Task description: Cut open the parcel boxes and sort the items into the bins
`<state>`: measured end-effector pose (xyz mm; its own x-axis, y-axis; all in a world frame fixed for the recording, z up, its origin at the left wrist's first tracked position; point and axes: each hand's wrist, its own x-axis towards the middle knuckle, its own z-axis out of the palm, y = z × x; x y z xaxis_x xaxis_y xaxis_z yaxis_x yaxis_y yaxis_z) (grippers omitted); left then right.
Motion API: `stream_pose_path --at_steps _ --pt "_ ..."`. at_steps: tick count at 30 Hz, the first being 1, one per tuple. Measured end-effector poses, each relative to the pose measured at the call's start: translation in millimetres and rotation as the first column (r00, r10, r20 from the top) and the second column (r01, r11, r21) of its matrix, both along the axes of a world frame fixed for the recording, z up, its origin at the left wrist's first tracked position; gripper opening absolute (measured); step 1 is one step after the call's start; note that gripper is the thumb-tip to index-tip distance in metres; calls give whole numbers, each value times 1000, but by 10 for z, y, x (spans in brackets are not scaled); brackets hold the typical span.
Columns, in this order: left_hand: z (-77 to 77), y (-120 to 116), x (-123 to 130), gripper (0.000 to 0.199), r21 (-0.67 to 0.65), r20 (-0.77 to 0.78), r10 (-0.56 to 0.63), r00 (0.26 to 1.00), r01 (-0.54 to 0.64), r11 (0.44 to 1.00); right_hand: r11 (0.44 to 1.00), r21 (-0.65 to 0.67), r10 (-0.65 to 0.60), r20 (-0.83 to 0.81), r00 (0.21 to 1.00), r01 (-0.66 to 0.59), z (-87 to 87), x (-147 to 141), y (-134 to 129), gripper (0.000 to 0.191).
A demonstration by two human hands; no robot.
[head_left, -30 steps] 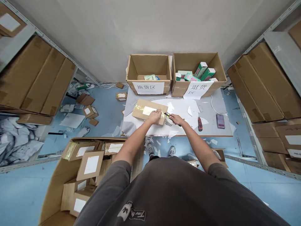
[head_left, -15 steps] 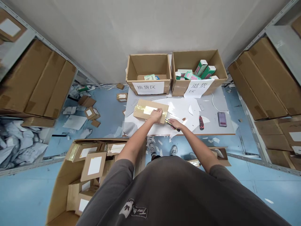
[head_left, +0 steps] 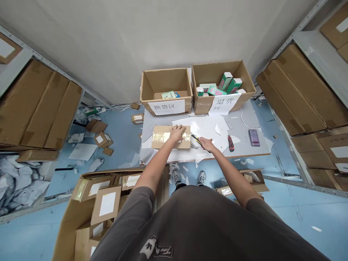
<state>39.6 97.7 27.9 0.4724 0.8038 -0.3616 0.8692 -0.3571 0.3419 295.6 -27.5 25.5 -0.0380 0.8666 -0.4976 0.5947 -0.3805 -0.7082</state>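
Observation:
A taped cardboard box [head_left: 160, 139] with a white label lies flat on the white table [head_left: 244, 145]. My left hand [head_left: 176, 133] rests on top of it, fingers spread and pressing on the cardboard. To the right, my right hand [head_left: 206, 144] grips a yellow and black box cutter [head_left: 196, 139], its tip by the box's right edge. A red and black knife [head_left: 231, 143] lies on the table farther right.
Two open cartons stand at the table's back: the left carton [head_left: 166, 81] holds a few small boxes, the right carton [head_left: 202, 105] several green-white ones. A phone [head_left: 254, 138] lies at right. A big carton of parcels [head_left: 107, 204] stands at lower left; shelves flank both sides.
The taped box now lies straighter, its right end turned away from the cutter. My right hand has moved slightly right with the cutter, and the camera view has shifted a little.

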Motion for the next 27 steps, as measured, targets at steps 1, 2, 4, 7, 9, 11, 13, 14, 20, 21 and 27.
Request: stream_pose_path --at_steps 1,2,4,7,9,11,13,14,20,21,27 --pt "-19 31 29 97 -22 -18 1 1000 -1 1000 999 31 42 66 997 -44 12 -20 31 45" --pt "-39 54 51 101 -34 -36 5 999 -6 999 995 53 74 133 988 -82 22 -36 59 44" --pt "-82 83 63 103 -21 -64 2 998 -4 1000 989 64 117 240 964 -136 36 -50 109 39" --pt "-142 98 -10 90 36 -45 -49 998 51 998 978 55 171 324 931 -199 49 -36 170 38" --pt "-188 76 -80 78 71 -6 -88 996 88 994 967 67 205 365 908 -245 54 -16 207 38" --pt "-252 13 -130 68 113 36 -99 994 95 989 951 94 232 408 883 -294 52 2 243 38" --pt "-334 -87 -148 62 179 88 -77 993 60 982 929 130 254 455 854 -346 37 14 276 38" --pt "-379 -143 -147 60 211 117 -57 992 31 977 917 146 263 479 837 -372 24 18 287 37" --pt "-571 -360 -139 50 302 247 -4 969 -73 950 846 212 294 581 759 -490 -97 63 271 38" --pt "-581 -367 -141 49 308 256 -8 967 -73 948 836 219 297 590 751 -502 -114 70 267 39" --pt "-529 -392 -153 48 253 277 29 960 -102 962 826 240 297 582 757 -510 -146 39 369 42"
